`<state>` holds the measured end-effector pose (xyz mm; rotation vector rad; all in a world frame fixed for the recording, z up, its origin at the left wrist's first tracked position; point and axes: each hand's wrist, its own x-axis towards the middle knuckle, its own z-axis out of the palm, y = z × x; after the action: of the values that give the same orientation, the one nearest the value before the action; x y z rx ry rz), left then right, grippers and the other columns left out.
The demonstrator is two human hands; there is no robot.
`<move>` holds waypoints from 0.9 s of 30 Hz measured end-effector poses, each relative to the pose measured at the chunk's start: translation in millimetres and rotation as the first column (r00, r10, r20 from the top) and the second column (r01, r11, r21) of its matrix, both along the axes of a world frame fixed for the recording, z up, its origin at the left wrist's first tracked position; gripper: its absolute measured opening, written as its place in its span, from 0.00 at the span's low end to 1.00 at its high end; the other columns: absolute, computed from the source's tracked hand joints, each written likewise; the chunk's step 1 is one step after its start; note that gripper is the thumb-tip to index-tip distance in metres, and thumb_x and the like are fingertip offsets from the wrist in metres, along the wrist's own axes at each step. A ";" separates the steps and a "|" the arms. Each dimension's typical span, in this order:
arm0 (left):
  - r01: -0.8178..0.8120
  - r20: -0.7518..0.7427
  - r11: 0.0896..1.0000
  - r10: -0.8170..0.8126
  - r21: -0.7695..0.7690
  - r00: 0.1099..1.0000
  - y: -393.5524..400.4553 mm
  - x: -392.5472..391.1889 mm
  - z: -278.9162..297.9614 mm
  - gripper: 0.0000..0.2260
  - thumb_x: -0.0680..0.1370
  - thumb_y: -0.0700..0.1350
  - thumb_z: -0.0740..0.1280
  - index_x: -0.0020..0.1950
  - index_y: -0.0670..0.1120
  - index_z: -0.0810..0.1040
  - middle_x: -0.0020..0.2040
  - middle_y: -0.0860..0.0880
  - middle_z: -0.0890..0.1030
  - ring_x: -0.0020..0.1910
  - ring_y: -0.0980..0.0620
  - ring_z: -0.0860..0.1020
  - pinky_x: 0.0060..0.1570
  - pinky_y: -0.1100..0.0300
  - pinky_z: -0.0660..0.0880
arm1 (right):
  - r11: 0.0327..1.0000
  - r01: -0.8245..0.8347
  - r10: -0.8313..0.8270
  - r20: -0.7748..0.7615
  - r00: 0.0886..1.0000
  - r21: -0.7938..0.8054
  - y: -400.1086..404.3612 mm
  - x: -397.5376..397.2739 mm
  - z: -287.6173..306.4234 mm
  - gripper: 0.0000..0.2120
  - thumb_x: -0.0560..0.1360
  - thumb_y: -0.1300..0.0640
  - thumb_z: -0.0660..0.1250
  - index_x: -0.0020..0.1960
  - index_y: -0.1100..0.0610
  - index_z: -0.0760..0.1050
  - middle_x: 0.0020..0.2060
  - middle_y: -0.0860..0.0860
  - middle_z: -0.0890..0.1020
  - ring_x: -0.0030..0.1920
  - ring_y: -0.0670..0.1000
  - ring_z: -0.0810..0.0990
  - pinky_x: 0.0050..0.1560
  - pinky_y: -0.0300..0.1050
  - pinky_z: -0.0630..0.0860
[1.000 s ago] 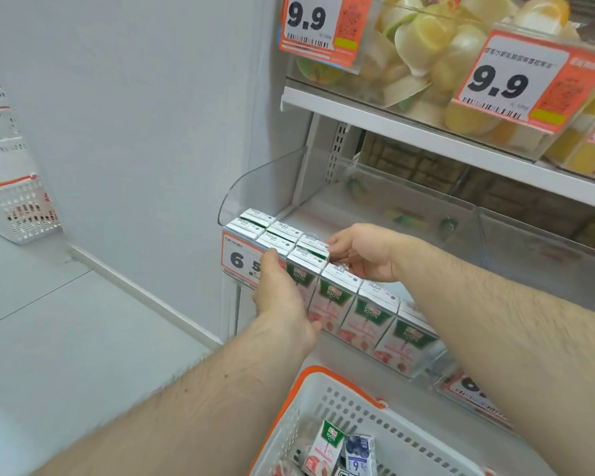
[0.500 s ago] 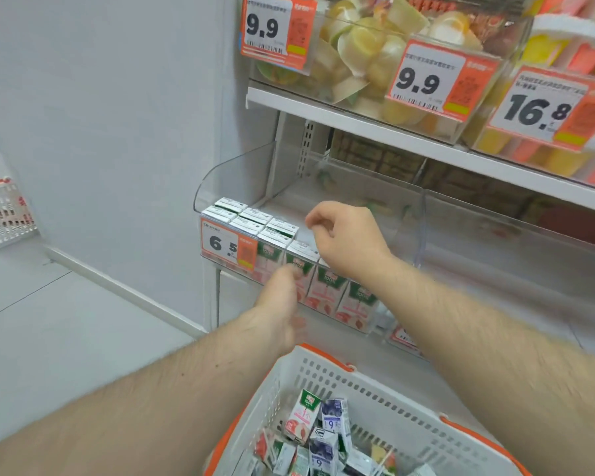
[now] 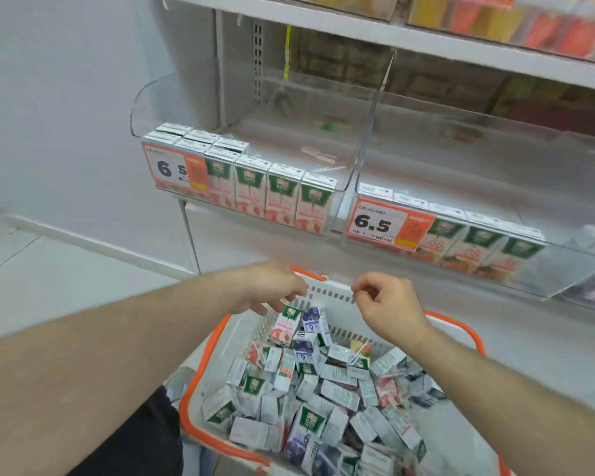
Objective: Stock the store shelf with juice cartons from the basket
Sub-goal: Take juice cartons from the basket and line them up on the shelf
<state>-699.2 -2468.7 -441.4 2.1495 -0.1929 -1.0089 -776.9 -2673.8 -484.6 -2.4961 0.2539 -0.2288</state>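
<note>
A white basket with an orange rim sits below the shelf, full of several loose juice cartons in green-pink and purple packs. My left hand hovers over its far left side, fingers hanging down right above an upright pink carton; whether they touch it is unclear. My right hand hangs over the far rim, loosely curled and holding nothing. In the clear left shelf bin, pink cartons stand in a front row, with a short second row behind at the left.
A clear divider separates the right bin, where orange-fruit cartons line the front. Price tags reading 6.5 hang on the bin fronts. An upper shelf edge runs overhead. A white wall and floor lie to the left.
Both hands have come down from the row of cartons on the shelf to the basket. The view has tilted down, showing the basket's contents.
</note>
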 end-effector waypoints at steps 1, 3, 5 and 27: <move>0.000 0.008 1.000 -0.001 0.031 1.000 -2.0 1.2 -7.5 0.08 0.80 0.48 0.63 0.54 0.45 0.76 0.53 0.49 0.77 0.54 0.47 0.79 0.48 0.55 0.73 | 0.999 0.025 -0.024 -0.064 0.998 0.025 -4.1 -2.1 -9.1 0.09 0.74 0.64 0.67 0.42 0.53 0.83 0.32 0.44 0.81 0.32 0.42 0.76 0.35 0.31 0.69; 0.003 0.031 0.997 -0.006 0.077 1.000 -7.6 5.9 -24.8 0.05 0.79 0.46 0.63 0.46 0.46 0.74 0.53 0.48 0.77 0.49 0.49 0.78 0.40 0.58 0.70 | 0.995 0.069 -0.055 -0.175 0.983 0.075 -9.8 -4.9 -26.5 0.10 0.75 0.64 0.66 0.42 0.51 0.81 0.35 0.45 0.81 0.33 0.42 0.76 0.34 0.32 0.69; -0.004 0.059 0.995 -0.002 0.099 0.998 -15.1 11.8 -43.8 0.05 0.78 0.43 0.62 0.42 0.46 0.73 0.54 0.46 0.79 0.43 0.49 0.75 0.34 0.60 0.66 | 0.988 0.118 -0.089 -0.251 0.964 0.103 -14.9 -6.3 -43.1 0.10 0.75 0.64 0.65 0.43 0.51 0.80 0.38 0.47 0.82 0.36 0.45 0.78 0.38 0.36 0.72; -0.184 0.165 0.963 0.152 0.197 0.975 -54.5 44.3 -224.6 0.24 0.69 0.59 0.74 0.59 0.58 0.67 0.48 0.55 0.81 0.46 0.52 0.80 0.48 0.55 0.78 | 0.968 -0.198 0.100 -0.490 0.866 -0.153 38.1 8.6 -177.2 0.28 0.78 0.42 0.62 0.75 0.40 0.58 0.64 0.52 0.72 0.56 0.56 0.79 0.47 0.48 0.76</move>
<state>-654.9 -2523.2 -666.0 2.3912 0.0294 -0.8018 -768.3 -2635.7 -661.7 -2.7239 0.2428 0.4629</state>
